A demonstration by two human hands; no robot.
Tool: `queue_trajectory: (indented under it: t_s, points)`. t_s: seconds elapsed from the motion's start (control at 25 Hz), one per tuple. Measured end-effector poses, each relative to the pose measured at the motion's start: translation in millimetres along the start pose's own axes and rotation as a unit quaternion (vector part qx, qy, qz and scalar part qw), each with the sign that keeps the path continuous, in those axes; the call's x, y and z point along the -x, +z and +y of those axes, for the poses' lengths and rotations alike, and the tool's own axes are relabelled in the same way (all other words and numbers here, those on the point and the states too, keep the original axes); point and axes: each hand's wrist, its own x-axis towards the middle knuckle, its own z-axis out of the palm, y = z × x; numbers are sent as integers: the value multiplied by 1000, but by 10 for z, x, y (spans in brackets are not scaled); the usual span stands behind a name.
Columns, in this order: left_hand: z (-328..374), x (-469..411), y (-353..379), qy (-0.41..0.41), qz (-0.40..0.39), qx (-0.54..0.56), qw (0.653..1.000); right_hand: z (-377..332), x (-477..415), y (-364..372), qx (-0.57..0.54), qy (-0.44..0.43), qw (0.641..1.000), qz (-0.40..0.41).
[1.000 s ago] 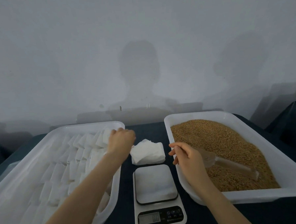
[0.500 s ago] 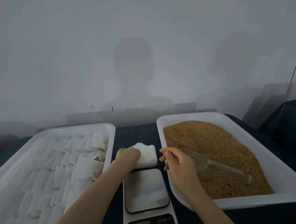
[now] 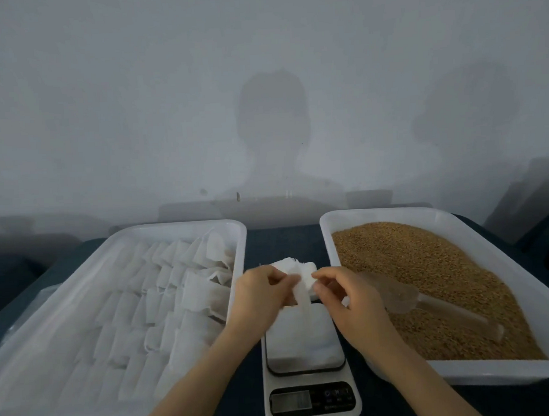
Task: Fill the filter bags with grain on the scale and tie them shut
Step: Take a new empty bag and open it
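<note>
My left hand [image 3: 261, 299] and right hand [image 3: 351, 299] are close together, both pinching one thin white paper filter bag [image 3: 303, 293] just above the far edge of the white digital scale [image 3: 305, 339]; it looks feather-light, limp and easily torn, so I'd grip the mouth's rim and open it gently; room is narrow between the white plastic grain tray [image 3: 394, 212] and the white tray of bags [image 3: 172, 228], with the clear plastic scoop [image 3: 405, 299] near my right hand
</note>
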Motion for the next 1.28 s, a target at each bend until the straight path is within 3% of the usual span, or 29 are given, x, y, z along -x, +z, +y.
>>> queue_trajectory:
  t_s: [0.16, 0.36, 0.48, 0.56, 1.28]
  points:
    - [-62, 204, 5, -39, -104, 108, 988, -36, 35, 33, 42, -18, 993, -111]
    - [-97, 185, -14, -50, -90, 159, 982, 29, 31, 49, 40, -36, 994, -92]
    - [-123, 191, -63, -84, -120, 209, 967, 48, 29, 64, 38, -34, 994, -96]
    - [-144, 211, -72, -94, -144, 213, 962, 48, 34, 61, 24, -26, 994, -101]
    - [-194, 175, -39, -119, -115, 186, 968, 50, 18, 20, -10, 1, 989, -148]
